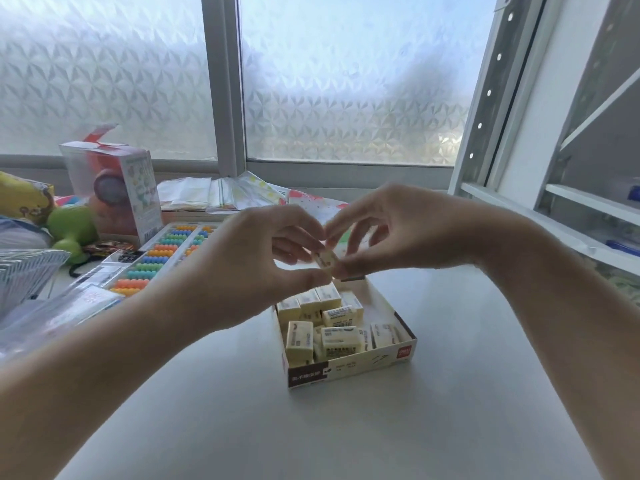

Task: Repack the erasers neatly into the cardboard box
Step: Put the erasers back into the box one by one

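An open cardboard box (349, 367) sits on the white table, its front wall printed brown and white. Several pale yellow wrapped erasers (337, 336) lie inside it, some standing in a row at the back, others jumbled. Above the box's far end, both hands meet around one eraser (325, 259). My left hand (256, 258) pinches it between thumb and fingers from the left. My right hand (391, 230) pinches its other end with thumb and fingertips.
A colourful bead abacus (162, 258) lies left of the box. Behind it stand a toy carton (117, 188), a green toy (71, 230) and clear packets. Papers (221, 195) lie by the window. A white shelf unit (568, 209) rises at right.
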A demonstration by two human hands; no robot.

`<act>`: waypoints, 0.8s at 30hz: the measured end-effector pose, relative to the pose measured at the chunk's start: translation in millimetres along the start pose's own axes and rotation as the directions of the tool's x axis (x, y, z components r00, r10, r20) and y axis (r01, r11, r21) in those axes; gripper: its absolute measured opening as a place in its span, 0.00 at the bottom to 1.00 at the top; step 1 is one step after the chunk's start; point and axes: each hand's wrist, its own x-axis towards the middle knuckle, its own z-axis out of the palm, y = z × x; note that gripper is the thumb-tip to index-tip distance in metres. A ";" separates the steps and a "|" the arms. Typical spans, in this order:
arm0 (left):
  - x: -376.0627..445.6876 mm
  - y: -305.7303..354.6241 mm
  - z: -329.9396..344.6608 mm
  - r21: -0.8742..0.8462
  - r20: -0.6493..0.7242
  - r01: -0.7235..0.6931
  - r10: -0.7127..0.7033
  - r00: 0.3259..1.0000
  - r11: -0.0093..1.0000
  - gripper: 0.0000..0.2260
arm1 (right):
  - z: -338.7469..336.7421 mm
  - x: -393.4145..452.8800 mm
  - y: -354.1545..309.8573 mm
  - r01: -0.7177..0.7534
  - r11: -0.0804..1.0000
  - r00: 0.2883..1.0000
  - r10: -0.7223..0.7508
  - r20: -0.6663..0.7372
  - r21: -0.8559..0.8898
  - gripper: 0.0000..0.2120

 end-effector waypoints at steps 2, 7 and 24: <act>0.5 1.4 2.4 -0.050 -0.045 -0.007 0.004 0.999 0.999 0.21 | 3.1 1.2 0.6 0.043 0.999 0.999 -0.043 -0.024 0.029 0.22; -0.3 3.9 8.0 -0.065 -0.028 0.013 -0.014 0.999 0.998 0.25 | -0.1 -1.1 4.6 0.014 1.000 1.000 -0.014 -0.013 0.022 0.20; -0.8 2.6 17.2 0.365 0.312 0.028 -0.150 0.938 0.930 0.12 | 8.5 -0.8 -2.2 -0.178 0.930 0.961 0.236 0.148 -0.322 0.13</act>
